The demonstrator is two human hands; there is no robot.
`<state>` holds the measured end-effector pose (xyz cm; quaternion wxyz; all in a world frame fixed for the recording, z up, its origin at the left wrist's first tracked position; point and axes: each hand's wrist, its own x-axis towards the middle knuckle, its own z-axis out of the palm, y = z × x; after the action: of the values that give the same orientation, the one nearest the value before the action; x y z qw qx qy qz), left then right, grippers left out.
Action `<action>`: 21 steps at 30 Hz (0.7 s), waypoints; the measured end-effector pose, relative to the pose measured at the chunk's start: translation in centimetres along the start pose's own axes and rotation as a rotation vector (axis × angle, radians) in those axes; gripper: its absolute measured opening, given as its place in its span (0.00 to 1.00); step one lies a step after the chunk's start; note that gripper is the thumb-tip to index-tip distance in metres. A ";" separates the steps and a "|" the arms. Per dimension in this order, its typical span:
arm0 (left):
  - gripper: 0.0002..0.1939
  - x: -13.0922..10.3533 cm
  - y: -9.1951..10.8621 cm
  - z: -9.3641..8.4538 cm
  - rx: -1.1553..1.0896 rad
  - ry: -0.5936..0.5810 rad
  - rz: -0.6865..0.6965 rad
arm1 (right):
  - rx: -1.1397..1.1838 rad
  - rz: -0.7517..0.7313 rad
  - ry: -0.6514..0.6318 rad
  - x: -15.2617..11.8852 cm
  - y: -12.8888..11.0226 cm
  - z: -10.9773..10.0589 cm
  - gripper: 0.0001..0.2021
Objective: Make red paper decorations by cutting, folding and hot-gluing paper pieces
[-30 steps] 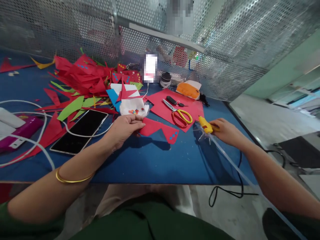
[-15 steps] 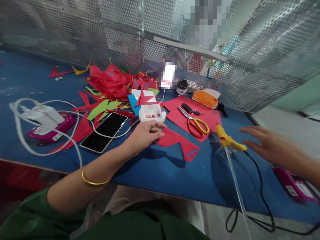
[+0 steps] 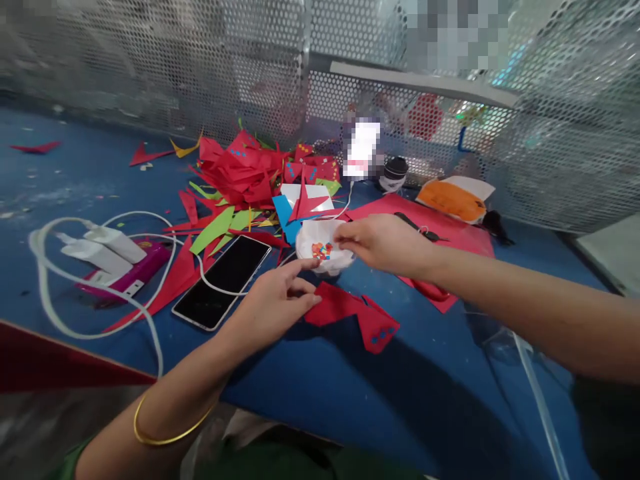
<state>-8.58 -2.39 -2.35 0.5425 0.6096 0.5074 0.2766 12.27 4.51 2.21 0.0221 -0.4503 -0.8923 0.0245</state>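
My left hand [image 3: 275,300] pinches the left end of a red paper cutout [image 3: 345,307] between thumb and fingers. Its index finger reaches out to the near rim of a small white bowl [image 3: 327,230]. Blue dots mark the cutout's right end. Inside the bowl lie several tiny colored pieces [image 3: 321,251], orange, red and blue. Over the bowl's right side is my right hand [image 3: 380,243], fingertips pressed together; whatever is between them is too small to make out. My right forearm covers the scissors and the glue gun, whose clear glue stick [image 3: 537,400] shows below it.
A black-screened phone [image 3: 223,283] lies left of my left hand, with a white cable [image 3: 163,313] looped beside a purple power strip [image 3: 107,283]. Red paper scraps [image 3: 240,167] pile up behind. At right are a red sheet [image 3: 465,247], a key [image 3: 415,227] and an orange pouch [image 3: 453,200].
My right hand has moved left from beside the glue gun to the bowl, its fingers closing together. My left index finger has stretched to the bowl. The view has shifted left.
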 end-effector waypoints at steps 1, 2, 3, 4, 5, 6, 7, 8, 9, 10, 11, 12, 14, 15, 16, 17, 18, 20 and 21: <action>0.32 0.0 0.1 0.0 -0.010 -0.004 -0.011 | -0.009 0.003 -0.032 0.8 0.1 0.6 0.13; 0.32 0.0 0.1 -0.1 -0.016 -0.008 -0.019 | -0.017 0.005 -0.061 1.4 0.2 1.2 0.12; 0.32 0.1 0.1 -0.1 -0.018 -0.012 -0.025 | -0.022 0.002 -0.086 1.8 0.3 1.6 0.11; 0.32 0.1 0.0 -0.1 -0.017 -0.014 -0.029 | -0.022 -0.009 -0.105 2.1 0.5 1.9 0.11; 0.32 0.1 0.0 -0.2 -0.011 -0.014 -0.030 | -0.017 -0.026 -0.119 2.3 0.6 2.2 0.11; 0.32 0.1 -0.1 -0.2 -0.004 -0.013 -0.032 | -0.009 -0.048 -0.128 2.5 0.8 2.3 0.11; 0.32 0.1 -0.1 -0.2 0.005 -0.012 -0.036 | 0.002 -0.072 -0.134 2.6 0.9 2.4 0.11; 0.32 0.1 -0.1 -0.2 0.011 -0.011 -0.042 | 0.011 -0.091 -0.135 2.7 0.9 2.5 0.11; 0.32 0.1 -0.1 -0.2 0.017 -0.010 -0.050 | 0.017 -0.101 -0.132 2.8 1.0 2.5 0.11; 0.32 0.0 -0.1 -0.2 0.021 -0.010 -0.060 | 0.017 -0.101 -0.126 3.0 1.0 2.6 0.11; 0.32 0.0 -0.1 -0.2 0.022 -0.009 -0.068 | 0.013 -0.094 -0.118 3.2 1.0 2.7 0.11; 0.32 -0.1 -0.1 -0.2 0.022 -0.006 -0.074 | 0.007 -0.085 -0.108 3.4 1.0 2.8 0.11; 0.32 -0.1 -0.2 -0.2 0.018 -0.001 -0.077 | -0.006 -0.067 -0.088 3.8 1.0 3.1 0.11; 0.32 -0.1 -0.2 -0.2 0.020 0.001 -0.077 | -0.013 -0.063 -0.083 4.1 1.0 3.2 0.11; 0.31 -0.1 -0.2 -0.2 0.025 0.001 -0.077 | -0.024 -0.059 -0.083 4.2 0.9 3.3 0.11; 0.31 -0.2 -0.2 -0.2 0.033 0.000 -0.076 | -0.040 -0.054 -0.084 4.4 0.9 3.4 0.10; 0.31 -0.2 -0.3 -0.2 0.042 -0.001 -0.076 | -0.059 -0.048 -0.085 4.6 0.8 3.5 0.10; 0.31 -0.2 -0.3 -0.2 0.056 0.002 -0.076 | -0.092 -0.044 -0.086 4.8 0.6 3.7 0.10; 0.31 -0.2 -0.3 -0.2 0.058 0.004 -0.075 | -0.106 -0.047 -0.083 4.9 0.4 3.8 0.10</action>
<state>-8.89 -2.51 -2.55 0.5336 0.6051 0.5389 0.2422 9.49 8.60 -1.49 -0.0380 -0.4285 -0.9027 -0.0047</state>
